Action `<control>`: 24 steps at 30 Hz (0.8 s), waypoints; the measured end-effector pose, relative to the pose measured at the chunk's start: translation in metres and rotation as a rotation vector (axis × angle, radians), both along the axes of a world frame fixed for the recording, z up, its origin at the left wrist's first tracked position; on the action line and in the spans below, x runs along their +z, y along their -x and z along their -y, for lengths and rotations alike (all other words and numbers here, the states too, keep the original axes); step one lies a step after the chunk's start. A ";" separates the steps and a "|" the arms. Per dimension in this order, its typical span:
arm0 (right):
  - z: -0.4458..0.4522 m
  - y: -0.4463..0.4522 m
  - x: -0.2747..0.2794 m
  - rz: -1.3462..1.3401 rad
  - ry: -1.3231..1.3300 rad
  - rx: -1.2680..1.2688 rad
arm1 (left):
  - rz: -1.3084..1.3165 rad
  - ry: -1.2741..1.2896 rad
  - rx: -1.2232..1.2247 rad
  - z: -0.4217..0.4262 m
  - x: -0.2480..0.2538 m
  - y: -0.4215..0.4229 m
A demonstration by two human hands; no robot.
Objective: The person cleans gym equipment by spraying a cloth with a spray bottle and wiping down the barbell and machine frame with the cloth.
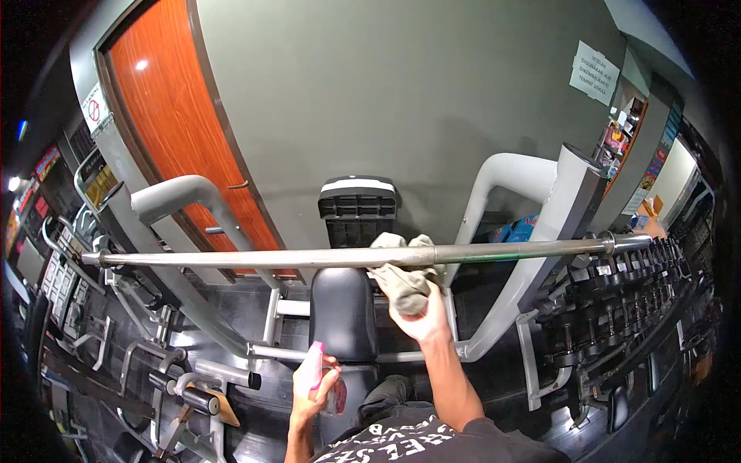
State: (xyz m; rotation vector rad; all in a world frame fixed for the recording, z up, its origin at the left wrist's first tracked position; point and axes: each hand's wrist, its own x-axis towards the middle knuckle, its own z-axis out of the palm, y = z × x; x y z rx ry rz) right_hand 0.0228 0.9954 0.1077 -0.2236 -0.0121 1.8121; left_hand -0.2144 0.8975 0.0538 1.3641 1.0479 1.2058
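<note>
A long metal barbell (309, 258) lies across the rack in front of me. My right hand (426, 318) grips a grey-green cloth (405, 292), which is wrapped over and under the bar just right of its middle. Lower down, near my body, my left hand (315, 386) is closed around a pink and white spray bottle (317, 356), its lower part mostly hidden by the fingers. Beneath the bar stands a black padded bench (343, 312), between my two hands.
Grey rack uprights (532, 247) stand on both sides of the bench. Rows of dumbbells (617, 297) fill a rack at right. Padded gym equipment (201, 400) is at lower left. A wooden door (174, 100) and a grey wall (386, 92) lie beyond the bar.
</note>
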 end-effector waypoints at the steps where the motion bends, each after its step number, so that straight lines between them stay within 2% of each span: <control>1: 0.010 -0.011 -0.005 -0.093 -0.122 0.024 | 0.005 -0.001 -0.002 -0.002 0.000 -0.002; 2: 0.014 -0.016 -0.013 -0.212 -0.170 0.000 | 0.021 0.010 -0.019 -0.003 0.001 -0.003; 4: 0.027 -0.026 -0.018 -0.156 -0.083 -0.123 | 0.041 0.017 -0.034 -0.007 0.002 -0.005; 5: 0.036 -0.035 -0.042 -0.163 -0.163 -0.136 | 0.041 0.018 -0.028 -0.009 0.001 -0.007; 6: 0.045 -0.041 -0.042 0.010 -0.156 -0.175 | 0.043 0.018 -0.021 -0.011 0.000 -0.010; 7: 0.047 -0.043 -0.043 0.015 -0.156 -0.173 | 0.048 0.018 -0.020 -0.013 0.001 -0.012; 9: 0.052 -0.046 -0.043 0.793 -0.134 -0.401 | -0.025 -0.025 -0.043 -0.020 0.002 -0.016; 10: 0.058 -0.050 -0.045 0.986 -0.200 -0.417 | -0.023 -0.023 -0.043 -0.023 0.003 -0.018; 12: 0.068 -0.064 -0.046 1.491 -0.597 -0.542 | -0.106 -0.114 -0.088 -0.028 0.007 -0.023; 14: 0.061 -0.059 0.018 1.249 -0.708 -0.369 | -0.067 -0.081 -0.102 -0.030 0.010 -0.026; 16: 0.056 -0.051 0.062 1.769 -0.819 -0.637 | -0.033 -0.049 -0.113 -0.030 0.010 -0.024; 19: 0.033 -0.034 0.090 1.878 -0.945 -1.025 | 0.024 0.006 -0.124 -0.030 0.007 -0.020; 21: 0.002 -0.029 0.094 2.189 -1.057 -1.095 | 0.001 -0.047 -0.066 -0.028 0.007 -0.018; 22: -0.005 -0.023 0.097 2.370 -1.089 -1.015 | -0.001 -0.048 -0.064 -0.026 0.006 -0.016; 24: -0.011 -0.011 0.094 2.462 -1.017 -0.744 | -0.004 -0.021 -0.045 -0.024 0.004 -0.009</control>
